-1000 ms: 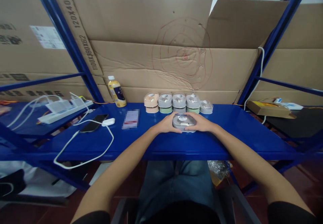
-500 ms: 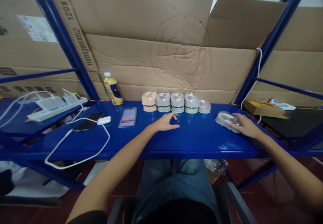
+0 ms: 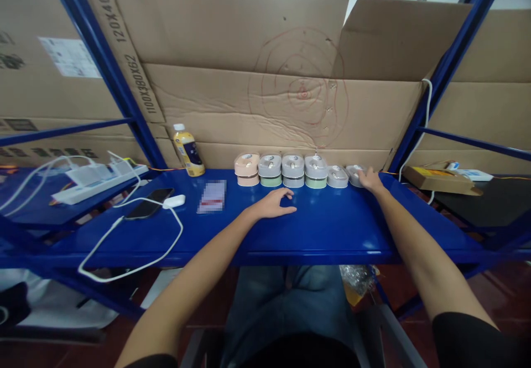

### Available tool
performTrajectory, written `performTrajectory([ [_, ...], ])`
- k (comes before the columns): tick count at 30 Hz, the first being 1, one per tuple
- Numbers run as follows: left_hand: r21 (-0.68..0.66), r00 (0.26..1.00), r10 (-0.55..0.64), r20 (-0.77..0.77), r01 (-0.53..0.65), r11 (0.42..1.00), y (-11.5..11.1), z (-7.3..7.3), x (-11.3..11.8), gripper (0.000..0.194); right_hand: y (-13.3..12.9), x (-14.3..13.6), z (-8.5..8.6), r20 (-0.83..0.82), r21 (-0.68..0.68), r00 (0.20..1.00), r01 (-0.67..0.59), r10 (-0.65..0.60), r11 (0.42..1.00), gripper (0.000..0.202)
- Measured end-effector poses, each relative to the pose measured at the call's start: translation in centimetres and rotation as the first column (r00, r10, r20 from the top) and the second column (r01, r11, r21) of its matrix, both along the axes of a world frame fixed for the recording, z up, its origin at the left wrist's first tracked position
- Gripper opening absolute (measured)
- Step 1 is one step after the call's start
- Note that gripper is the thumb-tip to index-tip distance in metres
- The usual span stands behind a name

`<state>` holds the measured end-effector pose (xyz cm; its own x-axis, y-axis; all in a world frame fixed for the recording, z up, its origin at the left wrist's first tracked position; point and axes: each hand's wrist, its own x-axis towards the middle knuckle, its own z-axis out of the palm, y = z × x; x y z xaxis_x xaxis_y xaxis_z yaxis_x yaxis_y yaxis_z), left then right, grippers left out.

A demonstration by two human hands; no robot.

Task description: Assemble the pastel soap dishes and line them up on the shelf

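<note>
Along the back of the blue table [image 3: 323, 229] stands a row of small lidded containers. Four are two-high stacks: a peach one [image 3: 247, 169], then three grey-topped ones, of which the first [image 3: 270, 170] and third [image 3: 316, 170] have green bottoms. Right of them sits a single grey container [image 3: 337, 176]. At the row's right end my right hand [image 3: 370, 180] holds another grey container [image 3: 355, 175], its fingers on the right side. My left hand [image 3: 276, 203] rests on the table in front of the stacks, fingers apart, holding nothing.
A yellow bottle [image 3: 189, 151] stands at the back left, near a blurred card [image 3: 212, 197]. Further left are a phone [image 3: 149, 203], a white cable and a power strip [image 3: 95, 182]. A cardboard tray [image 3: 442, 180] lies beyond the right post.
My right hand has moved back and left with the grey container, from the table's right side to the end of the row. My left hand has stayed in place.
</note>
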<state>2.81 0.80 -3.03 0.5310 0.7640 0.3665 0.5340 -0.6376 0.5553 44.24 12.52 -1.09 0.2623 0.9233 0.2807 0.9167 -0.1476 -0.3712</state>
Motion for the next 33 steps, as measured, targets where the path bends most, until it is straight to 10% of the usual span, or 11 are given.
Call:
performTrajectory([
  [3,0.002,1.0,-0.004,-0.016,0.004,1.0,0.1,0.0,0.0,0.055,-1.3,-1.2,0.5,0.042,0.08,0.999,0.018,-0.021,0.997,0.072],
  [6,0.009,0.999,-0.002,-0.041,0.002,1.0,0.0,0.2,0.0,0.053,-2.6,-3.4,1.1,0.243,0.162,0.939,-0.286,0.243,0.944,0.067],
  [10,0.019,0.999,-0.004,-0.052,0.005,1.0,-0.3,0.5,0.1,0.047,-4.4,-6.5,1.2,0.335,-0.039,0.804,-0.509,0.492,0.86,0.067],
  [16,0.018,0.999,-0.003,-0.053,0.004,1.0,-0.4,0.8,0.2,0.046,-10.5,-7.4,1.8,0.405,-0.083,0.795,-0.46,0.452,0.884,0.072],
  [22,-0.009,0.999,0.011,-0.05,-0.011,1.0,-0.9,1.2,0.3,0.054,-13.6,-8.2,3.2,0.396,-0.107,0.911,-0.077,0.114,0.991,0.086],
  [26,-0.064,0.999,0.041,-0.019,-0.042,0.997,-1.1,0.9,0.3,0.089,-13.6,-9.8,2.9,0.412,-0.169,0.881,-0.178,0.234,0.969,0.07],
  [33,-0.038,0.996,-0.04,0.082,0.044,0.998,-0.9,0.2,0.6,0.127,-14.5,-14.1,2.7,0.151,0.077,0.671,-0.741,0.726,0.668,0.075],
])
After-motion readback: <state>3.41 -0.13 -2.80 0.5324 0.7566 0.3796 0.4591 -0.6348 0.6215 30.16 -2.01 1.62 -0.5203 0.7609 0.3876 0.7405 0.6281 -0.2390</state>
